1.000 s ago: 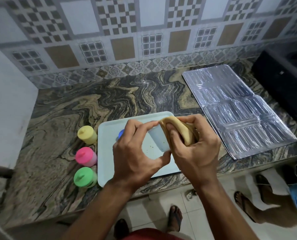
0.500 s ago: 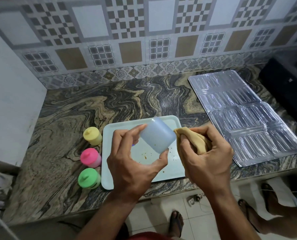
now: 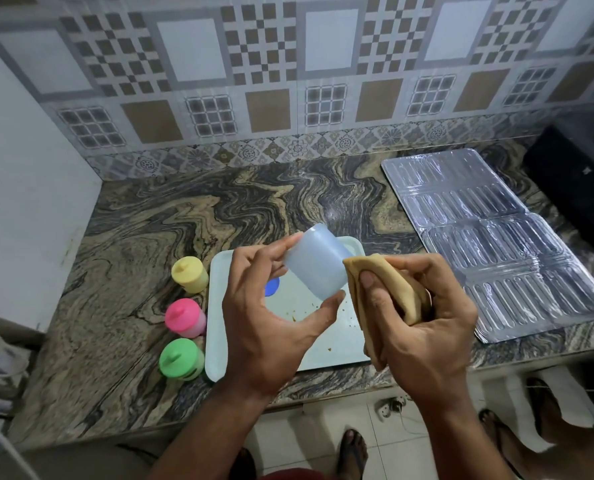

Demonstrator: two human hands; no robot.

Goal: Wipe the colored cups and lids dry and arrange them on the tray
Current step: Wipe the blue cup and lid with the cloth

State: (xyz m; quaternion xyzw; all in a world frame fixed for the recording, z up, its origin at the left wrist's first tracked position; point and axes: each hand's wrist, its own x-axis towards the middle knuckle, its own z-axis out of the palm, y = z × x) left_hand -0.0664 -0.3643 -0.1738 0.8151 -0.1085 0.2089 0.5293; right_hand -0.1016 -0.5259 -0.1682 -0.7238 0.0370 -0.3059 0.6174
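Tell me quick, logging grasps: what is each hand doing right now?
Left hand: closed on the pale blue cup, held above the tray.
Right hand: closed on the folded tan cloth.

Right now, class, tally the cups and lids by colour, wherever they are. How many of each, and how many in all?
Yellow lidded cup: 1
Pink lidded cup: 1
Green lidded cup: 1
Pale blue cup, held in the left hand: 1
Blue lid on the tray: 1
Total: 5

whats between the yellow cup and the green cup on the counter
In the head view, the pink cup stands between the yellow cup and green cup, left of the tray.
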